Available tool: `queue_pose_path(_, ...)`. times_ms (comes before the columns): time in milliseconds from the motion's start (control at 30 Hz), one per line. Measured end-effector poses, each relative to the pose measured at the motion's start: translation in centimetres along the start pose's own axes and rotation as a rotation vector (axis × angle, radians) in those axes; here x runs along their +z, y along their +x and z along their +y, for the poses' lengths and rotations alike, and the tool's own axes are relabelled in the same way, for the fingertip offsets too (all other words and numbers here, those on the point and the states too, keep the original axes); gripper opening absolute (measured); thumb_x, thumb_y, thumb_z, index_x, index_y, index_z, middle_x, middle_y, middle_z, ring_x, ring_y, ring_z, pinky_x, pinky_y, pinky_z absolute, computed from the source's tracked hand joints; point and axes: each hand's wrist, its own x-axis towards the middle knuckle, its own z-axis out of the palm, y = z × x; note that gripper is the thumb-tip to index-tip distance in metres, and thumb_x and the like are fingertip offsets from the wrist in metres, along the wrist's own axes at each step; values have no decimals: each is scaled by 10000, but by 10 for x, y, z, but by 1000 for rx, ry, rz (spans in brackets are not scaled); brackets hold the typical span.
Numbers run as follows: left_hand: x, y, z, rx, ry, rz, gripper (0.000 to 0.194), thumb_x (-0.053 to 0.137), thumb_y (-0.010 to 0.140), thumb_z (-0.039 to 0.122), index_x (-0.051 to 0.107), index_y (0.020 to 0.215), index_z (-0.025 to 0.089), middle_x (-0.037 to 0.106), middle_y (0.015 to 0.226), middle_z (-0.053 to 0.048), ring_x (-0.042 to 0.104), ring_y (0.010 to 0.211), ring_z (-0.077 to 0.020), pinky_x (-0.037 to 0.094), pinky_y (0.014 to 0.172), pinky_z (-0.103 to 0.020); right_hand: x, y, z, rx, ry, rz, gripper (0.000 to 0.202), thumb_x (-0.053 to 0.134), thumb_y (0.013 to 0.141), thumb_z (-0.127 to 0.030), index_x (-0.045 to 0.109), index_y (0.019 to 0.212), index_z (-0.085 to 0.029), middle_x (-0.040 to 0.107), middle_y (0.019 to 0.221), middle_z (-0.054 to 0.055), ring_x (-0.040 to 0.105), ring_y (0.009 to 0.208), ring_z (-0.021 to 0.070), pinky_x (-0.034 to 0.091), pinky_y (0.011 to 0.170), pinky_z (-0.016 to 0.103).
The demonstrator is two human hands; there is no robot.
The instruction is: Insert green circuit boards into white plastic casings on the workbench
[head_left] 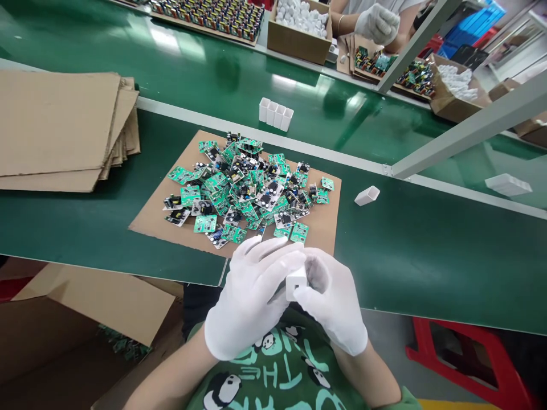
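There were two hands in white gloves, one left hand [252,299] and one right hand [331,299], with one small white case [294,280] between them. Four white cups [279,118] stood in one row, and one single cup [366,196] lay by itself. One big heap of little boards [245,191] had far too many to count, on one flat brown sheet [323,228]. One pile of cardboard [55,125] had more than three pieces. At least two boxes [297,44] held white bits [301,18], too many to count. There was one red stool [461,353].
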Motion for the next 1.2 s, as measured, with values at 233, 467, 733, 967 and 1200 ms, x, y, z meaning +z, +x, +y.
queue_pose_path(233, 0, -1, 2, -133, -107, 25, 389, 626, 880, 101, 545, 1246, 209, 684, 1228, -99, 605, 1203, -240, 429, 1073, -458, -2, 4, 7, -54, 299, -132, 352, 630, 919, -514, 668, 1083, -205, 666, 1015, 67, 610, 918, 228, 509, 845, 337)
queue_pose_path(467, 3, -6, -2, -137, -197, 37, 492, 633, 844, 35, 530, 1295, 201, 646, 1286, -110, 558, 1259, -235, 410, 1122, -464, 4, 12, 13, 81, 458, -242, 428, 660, 912, -541, 702, 1125, -172, 676, 1003, 88, 608, 856, 219, 534, 745, 318)
queue_pose_path(733, -5, -11, -14, -489, -637, -228, 676, 655, 885, 552, 475, 1447, 223, 627, 1326, -124, 629, 1174, -271, 511, 1032, -402, -16, 9, 14, -258, -185, 2, 270, 628, 948, -326, 658, 1217, -319, 699, 1156, 35, 670, 1039, 226, 557, 930, 328)
queue_pose_path(967, -8, 1, -13, -609, -814, -361, 250, 633, 916, 392, 707, 1046, 191, 700, 980, -29, 624, 906, -202, 499, 824, -282, -29, 18, -3, -673, -501, -287, 404, 566, 951, -144, 601, 1294, -355, 706, 1124, 17, 674, 1019, 201, 583, 889, 323)
queue_pose_path(1200, -8, -12, -26, -804, -764, -260, 270, 620, 897, 350, 682, 1122, 215, 724, 1069, -67, 671, 852, -199, 524, 707, -269, -18, 141, -70, -557, -704, -148, 510, 658, 938, -375, 534, 1411, -227, 608, 1337, 101, 656, 1063, 240, 524, 990, 413)
